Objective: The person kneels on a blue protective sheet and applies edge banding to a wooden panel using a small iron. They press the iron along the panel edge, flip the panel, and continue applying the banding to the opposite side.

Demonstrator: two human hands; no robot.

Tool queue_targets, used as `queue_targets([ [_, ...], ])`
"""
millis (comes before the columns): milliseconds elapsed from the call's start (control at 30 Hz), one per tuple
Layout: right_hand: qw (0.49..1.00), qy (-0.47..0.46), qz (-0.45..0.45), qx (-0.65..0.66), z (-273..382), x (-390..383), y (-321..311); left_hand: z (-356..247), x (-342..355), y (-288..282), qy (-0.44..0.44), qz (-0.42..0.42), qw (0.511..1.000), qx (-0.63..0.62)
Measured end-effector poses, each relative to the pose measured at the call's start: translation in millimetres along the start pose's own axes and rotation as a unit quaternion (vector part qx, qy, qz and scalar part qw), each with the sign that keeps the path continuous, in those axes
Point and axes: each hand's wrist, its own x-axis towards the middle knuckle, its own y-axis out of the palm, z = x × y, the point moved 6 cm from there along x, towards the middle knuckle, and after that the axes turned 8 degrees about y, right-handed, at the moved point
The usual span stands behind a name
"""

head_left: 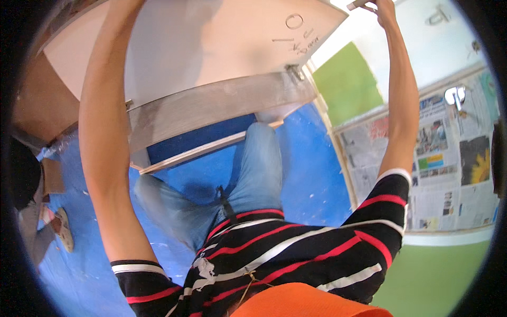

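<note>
My right hand (383, 11) is at the top edge, right of the white cabinet panel (232, 37). Its fingers are curled by a short grey-brown, bar-shaped thing (357, 5) and seem to grip it; the picture cuts off part of both. My left forearm (105, 90) stretches up across the panel's left side, and the left hand lies beyond the top edge. Dark handwritten marks (296, 37) show on the panel. Metal hinges (293, 72) sit along its lower edge, above a grey-brown board (211, 103).
Below the board, a low frame with a pale wooden rail (195, 151) stands near my knees on the blue floor covering (317, 174). Newspaper (438, 158) covers part of the right wall, beside a green patch (348, 84). At far left shows another person's shoe (64, 230).
</note>
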Motion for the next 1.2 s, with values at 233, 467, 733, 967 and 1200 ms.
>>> queue_targets([
  [233,0.993,-0.107,-0.009,0.039,14,1,17,3,2,-2,-0.009,0.013,1.0,-0.005],
  [467,0.926,-0.183,0.039,0.327,74,-1,83,7,3,-2,-0.007,0.012,1.0,-0.013],
  [733,0.943,-0.124,0.021,0.308,82,-29,147,2,1,-7,0.007,0.006,1.0,-0.026],
  [967,0.941,-0.117,0.003,0.318,79,-23,134,6,4,-4,-0.009,0.0,1.0,-0.011],
  [1200,0.95,-0.109,-0.031,0.291,51,10,103,10,6,2,-0.009,0.017,1.0,-0.02],
])
